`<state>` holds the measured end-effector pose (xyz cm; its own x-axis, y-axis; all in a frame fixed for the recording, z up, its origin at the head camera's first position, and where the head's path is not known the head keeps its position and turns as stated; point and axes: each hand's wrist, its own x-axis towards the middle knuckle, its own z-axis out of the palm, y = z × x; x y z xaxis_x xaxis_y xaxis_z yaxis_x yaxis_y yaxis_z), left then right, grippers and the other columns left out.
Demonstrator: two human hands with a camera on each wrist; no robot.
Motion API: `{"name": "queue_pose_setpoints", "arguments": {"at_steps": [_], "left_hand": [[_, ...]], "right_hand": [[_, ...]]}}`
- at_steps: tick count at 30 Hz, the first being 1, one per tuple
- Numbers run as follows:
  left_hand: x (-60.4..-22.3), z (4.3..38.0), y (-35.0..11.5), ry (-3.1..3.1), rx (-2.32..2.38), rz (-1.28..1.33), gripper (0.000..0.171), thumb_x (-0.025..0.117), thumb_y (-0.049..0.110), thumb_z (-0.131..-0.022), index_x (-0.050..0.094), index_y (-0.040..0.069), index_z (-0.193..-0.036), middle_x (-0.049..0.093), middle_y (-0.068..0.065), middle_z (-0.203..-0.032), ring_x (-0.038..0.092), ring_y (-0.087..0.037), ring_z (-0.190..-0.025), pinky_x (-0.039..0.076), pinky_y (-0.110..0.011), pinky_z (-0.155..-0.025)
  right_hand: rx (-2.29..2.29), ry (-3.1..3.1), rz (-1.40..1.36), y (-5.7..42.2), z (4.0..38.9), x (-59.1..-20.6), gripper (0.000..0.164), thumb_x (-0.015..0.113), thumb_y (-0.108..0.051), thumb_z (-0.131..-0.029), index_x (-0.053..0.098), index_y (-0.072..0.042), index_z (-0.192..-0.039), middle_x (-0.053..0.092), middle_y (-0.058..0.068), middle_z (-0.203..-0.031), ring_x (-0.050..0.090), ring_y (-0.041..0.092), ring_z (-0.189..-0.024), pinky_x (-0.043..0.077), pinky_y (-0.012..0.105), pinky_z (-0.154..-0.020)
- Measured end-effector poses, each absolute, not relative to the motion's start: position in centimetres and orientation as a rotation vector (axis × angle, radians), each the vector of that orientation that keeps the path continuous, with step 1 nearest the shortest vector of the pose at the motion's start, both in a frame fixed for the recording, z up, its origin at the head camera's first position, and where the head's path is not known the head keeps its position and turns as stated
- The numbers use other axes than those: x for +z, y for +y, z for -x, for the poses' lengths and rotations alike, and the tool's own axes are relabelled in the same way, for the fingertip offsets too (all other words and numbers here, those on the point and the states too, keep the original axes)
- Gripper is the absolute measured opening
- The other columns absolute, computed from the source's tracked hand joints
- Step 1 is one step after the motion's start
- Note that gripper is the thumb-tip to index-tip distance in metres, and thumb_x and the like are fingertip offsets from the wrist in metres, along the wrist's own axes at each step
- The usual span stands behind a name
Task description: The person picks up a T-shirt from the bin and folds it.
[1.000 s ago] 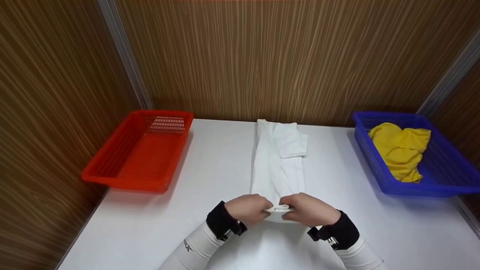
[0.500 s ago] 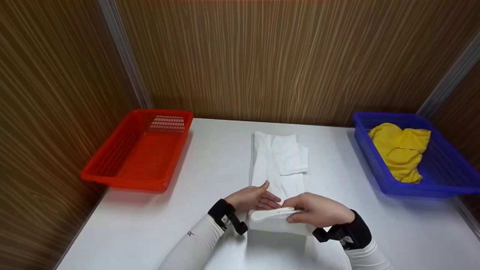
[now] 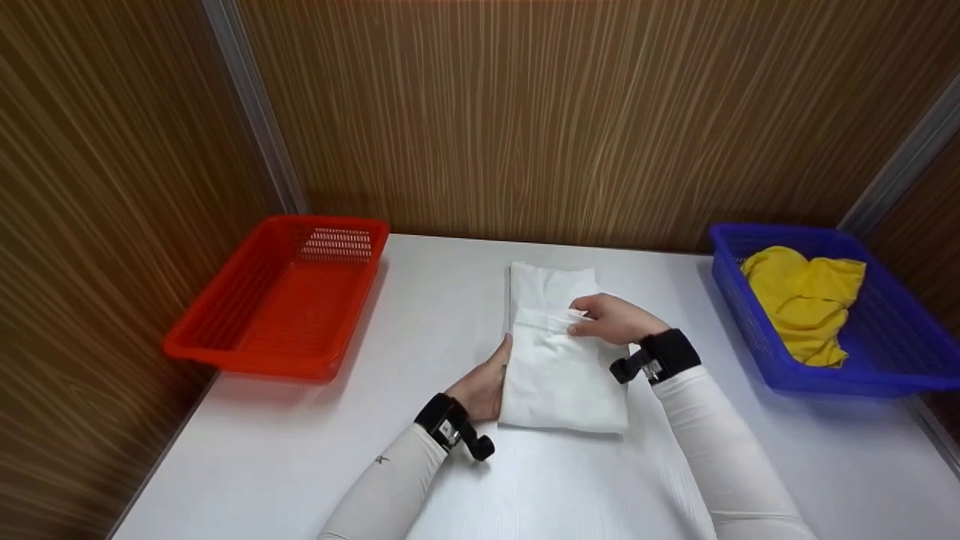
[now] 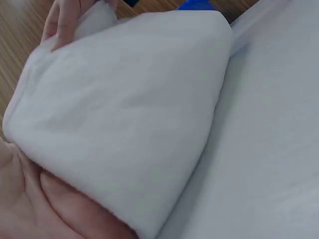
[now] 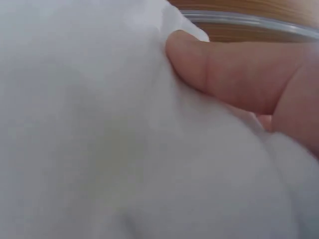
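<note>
A white short-sleeved shirt (image 3: 566,382) lies lengthwise on the white table, its near part folded up over the rest. My right hand (image 3: 615,319) pinches the hem of the folded part near its far right corner. In the right wrist view the thumb (image 5: 219,67) presses on the cloth, and the other fingers are mostly hidden. My left hand (image 3: 484,382) is at the fold's left edge, thumb pointing up and away, its fingers out of sight beneath the cloth. In the left wrist view the palm (image 4: 30,199) touches the shirt's underside.
A red plastic basket (image 3: 341,352) stands on the left of the table. On the right is a blue basket (image 3: 870,379) holding a folded yellow garment (image 3: 802,307). A wood-grain panel (image 3: 480,127) rises behind the table.
Both hands pinched the shirt's near end; the left let go and moved to the left edge. My right hand carried the hem away from me, folding the near part over, covering the sleeve.
</note>
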<state>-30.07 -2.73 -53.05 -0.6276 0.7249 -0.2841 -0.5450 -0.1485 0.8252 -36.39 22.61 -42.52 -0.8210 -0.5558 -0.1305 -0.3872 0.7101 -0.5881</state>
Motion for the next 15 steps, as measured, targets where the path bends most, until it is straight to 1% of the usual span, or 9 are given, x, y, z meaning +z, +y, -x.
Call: {"name": "queue_pose_setpoints", "arguments": {"at_steps": [2, 4, 6, 8, 10, 12, 15], "left_hand": [[-53.2, 30.0, -2.6, 1.302, 1.922, -0.152, 0.061, 0.031, 0.056, -0.109, 0.046, 0.011, -0.148, 0.066, -0.006, -0.127, 0.064, -0.024, -0.124, 0.046, -0.05, -0.113], [-53.3, 29.9, -2.5, 1.351, 1.963, -0.063, 0.048, 0.042, 0.038, -0.111, 0.045, 0.01, -0.149, 0.068, -0.005, -0.122, 0.067, -0.022, -0.117, 0.05, -0.049, -0.108], [-53.5, 29.8, -2.4, 1.394, 1.996, 0.001, 0.044, 0.045, 0.026, -0.11, 0.043, 0.009, -0.151, 0.068, -0.006, -0.12, 0.068, -0.022, -0.112, 0.053, -0.05, -0.104], [-53.5, 29.8, -2.3, 1.417, 2.014, 0.049, 0.045, 0.044, 0.023, -0.11, 0.042, 0.008, -0.152, 0.068, -0.006, -0.117, 0.069, -0.021, -0.109, 0.054, -0.049, -0.103], [-53.6, 29.8, -2.3, 1.436, 2.023, 0.086, 0.044, 0.043, 0.021, -0.11, 0.043, 0.007, -0.152, 0.067, -0.006, -0.114, 0.068, -0.019, -0.107, 0.055, -0.048, -0.101], [-53.6, 29.8, -2.2, 1.448, 2.025, 0.111, 0.042, 0.042, 0.019, -0.11, 0.043, 0.006, -0.15, 0.067, -0.006, -0.111, 0.068, -0.018, -0.104, 0.056, -0.046, -0.098], [-53.5, 29.8, -2.2, 1.448, 2.037, 0.131, 0.041, 0.041, 0.017, -0.11, 0.045, 0.005, -0.149, 0.067, -0.005, -0.109, 0.067, -0.018, -0.101, 0.057, -0.043, -0.094]], "right_hand": [[-0.741, 2.636, 0.711, 22.3, 37.7, -43.7, 0.02, 0.069, -0.021, -0.096, 0.068, -0.006, -0.11, 0.068, 0.004, -0.09, 0.056, 0.016, -0.079, 0.045, 0.031, -0.074], [-0.684, 2.643, 0.676, 22.0, 38.7, -44.9, 0.029, 0.07, -0.022, -0.096, 0.068, -0.003, -0.118, 0.072, 0.012, -0.106, 0.063, 0.024, -0.094, 0.05, 0.038, -0.086], [-0.625, 2.651, 0.645, 21.7, 39.3, -46.0, 0.035, 0.07, -0.024, -0.096, 0.067, -0.001, -0.123, 0.071, 0.019, -0.119, 0.064, 0.032, -0.11, 0.05, 0.046, -0.098], [-0.599, 2.648, 0.616, 21.6, 39.8, -47.0, 0.039, 0.07, -0.026, -0.096, 0.066, 0.002, -0.123, 0.07, 0.023, -0.123, 0.063, 0.036, -0.117, 0.049, 0.05, -0.103], [-0.603, 2.644, 0.573, 21.5, 40.1, -47.8, 0.04, 0.07, -0.027, -0.095, 0.067, 0.003, -0.122, 0.07, 0.022, -0.123, 0.064, 0.035, -0.114, 0.05, 0.048, -0.102], [-0.636, 2.641, 0.507, 21.5, 40.2, -48.3, 0.038, 0.072, -0.028, -0.094, 0.068, 0.002, -0.118, 0.072, 0.019, -0.118, 0.065, 0.029, -0.106, 0.051, 0.041, -0.095], [-0.721, 2.676, 0.392, 21.8, 40.0, -48.7, 0.032, 0.073, -0.026, -0.093, 0.07, -0.001, -0.111, 0.072, 0.016, -0.108, 0.061, 0.022, -0.092, 0.049, 0.033, -0.084]]}}
